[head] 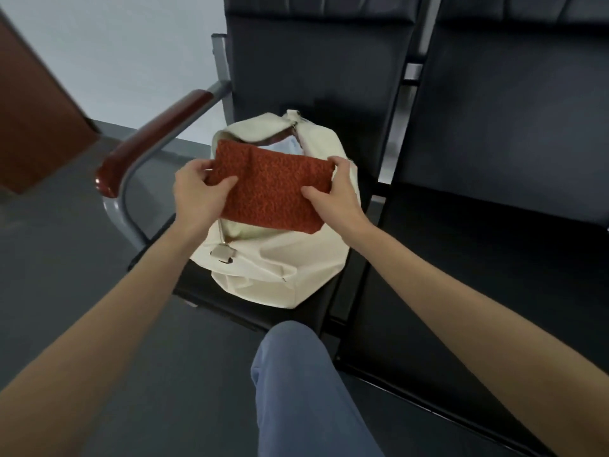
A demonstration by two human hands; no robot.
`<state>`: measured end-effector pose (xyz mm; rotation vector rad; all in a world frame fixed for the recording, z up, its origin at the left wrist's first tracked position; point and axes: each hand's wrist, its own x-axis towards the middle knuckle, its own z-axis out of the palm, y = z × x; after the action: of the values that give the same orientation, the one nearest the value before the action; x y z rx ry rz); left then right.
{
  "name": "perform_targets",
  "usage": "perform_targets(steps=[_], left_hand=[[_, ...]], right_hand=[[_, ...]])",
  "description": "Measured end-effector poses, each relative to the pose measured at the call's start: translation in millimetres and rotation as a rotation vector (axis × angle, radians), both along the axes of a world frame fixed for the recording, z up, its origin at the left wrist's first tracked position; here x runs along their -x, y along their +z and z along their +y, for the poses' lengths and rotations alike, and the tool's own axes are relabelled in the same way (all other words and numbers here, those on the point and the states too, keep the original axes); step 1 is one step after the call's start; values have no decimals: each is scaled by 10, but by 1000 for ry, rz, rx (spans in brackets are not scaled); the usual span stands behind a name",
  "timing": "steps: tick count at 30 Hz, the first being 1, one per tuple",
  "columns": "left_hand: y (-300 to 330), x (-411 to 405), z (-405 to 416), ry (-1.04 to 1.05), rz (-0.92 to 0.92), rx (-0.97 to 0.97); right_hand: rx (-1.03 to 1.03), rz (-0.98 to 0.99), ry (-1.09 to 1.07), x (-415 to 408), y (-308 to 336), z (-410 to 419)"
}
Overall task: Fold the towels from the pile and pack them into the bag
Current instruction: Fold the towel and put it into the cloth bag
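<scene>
Both grips are pinching the folded towel [270, 189]: the left hand [197, 189] at its left edge, the right hand [333, 189] at its right edge, holding it over the open bag [280, 265] sitting on a chair [316, 77].

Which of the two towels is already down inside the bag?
The pale blue towel, showing inside the cream bag. The rust-orange towel is gripped by both hands above the opening.

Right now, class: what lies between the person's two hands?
In the head view, the folded red towel spans from left hand to right hand, both gripping it over the open cream bag.
</scene>
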<state>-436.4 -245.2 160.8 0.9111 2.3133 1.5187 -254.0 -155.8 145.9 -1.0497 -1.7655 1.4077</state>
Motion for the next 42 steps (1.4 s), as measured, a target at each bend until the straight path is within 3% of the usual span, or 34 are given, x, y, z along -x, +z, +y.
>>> perform_targets(steps=[10,15,18,22,25,29,32,35,39,42], left_hand=[[-295,352,173,50,204,77],[-476,367,136,-57,422,277],[-412,366,189,-65,461,361],[-352,462,189,-47,485,447],[-378,563,114,-5,510,510],[-414,468,75,27,576,579],[-399,352,68,-17,764,536],[-300,251,22,-49,899,517],[-186,-30,-10,-98,810,397],[-152,-390,76,-198,751,379]], right_hand=[[-147,-190,76,572,-362,282],[-218,-320,102,673,-556,334],[-279,-372,82,717,-555,242],[-746,-556,54,745,-461,122],[-902,-586,252,766,-465,115],[-875,-740,415,777,-496,121],[-808,-852,489,714,-351,155],[-770,-835,518,493,-202,159],[-733,-750,405,-111,-94,211],[-681,-854,314,-842,-117,300]])
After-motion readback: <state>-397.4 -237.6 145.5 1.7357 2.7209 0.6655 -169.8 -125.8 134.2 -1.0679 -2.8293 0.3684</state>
